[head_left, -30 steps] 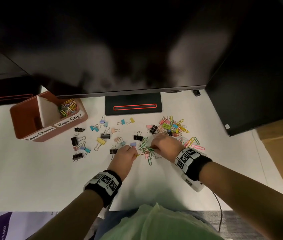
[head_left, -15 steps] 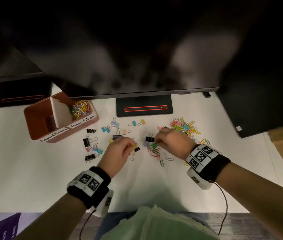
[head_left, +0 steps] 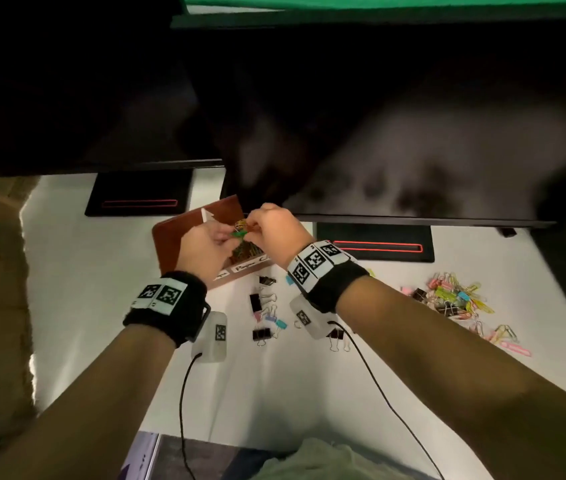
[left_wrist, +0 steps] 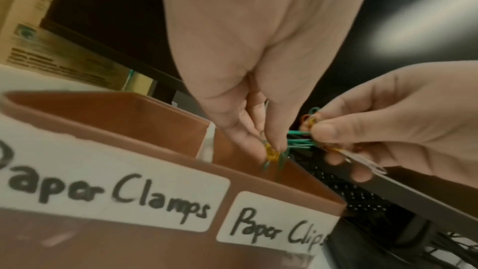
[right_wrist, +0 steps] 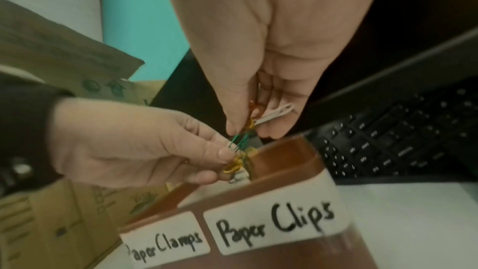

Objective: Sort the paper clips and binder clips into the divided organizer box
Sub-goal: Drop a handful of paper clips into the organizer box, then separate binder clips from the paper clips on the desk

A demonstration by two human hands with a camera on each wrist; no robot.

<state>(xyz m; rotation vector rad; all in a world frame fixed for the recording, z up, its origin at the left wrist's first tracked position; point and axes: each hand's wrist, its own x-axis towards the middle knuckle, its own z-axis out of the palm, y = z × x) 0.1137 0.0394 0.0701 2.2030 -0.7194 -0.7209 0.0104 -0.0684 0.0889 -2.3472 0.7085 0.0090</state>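
White table [head_left: 101, 306] under dark monitors: left hand [head_left: 205, 249] and right hand [head_left: 276, 226] each pinch one tangled bunch of paper clips [head_left: 239, 233] directly above the organizer box [head_left: 170, 237], over its right, "Paper Clips" compartment; binder clips [head_left: 261, 320] lie nearby; box interior largely hidden by hands

Head cam looks steeply down from above; both wrist cams sit low and close (from opposite sides), sharing the brown organizer box [head_left: 170, 233] front labels.
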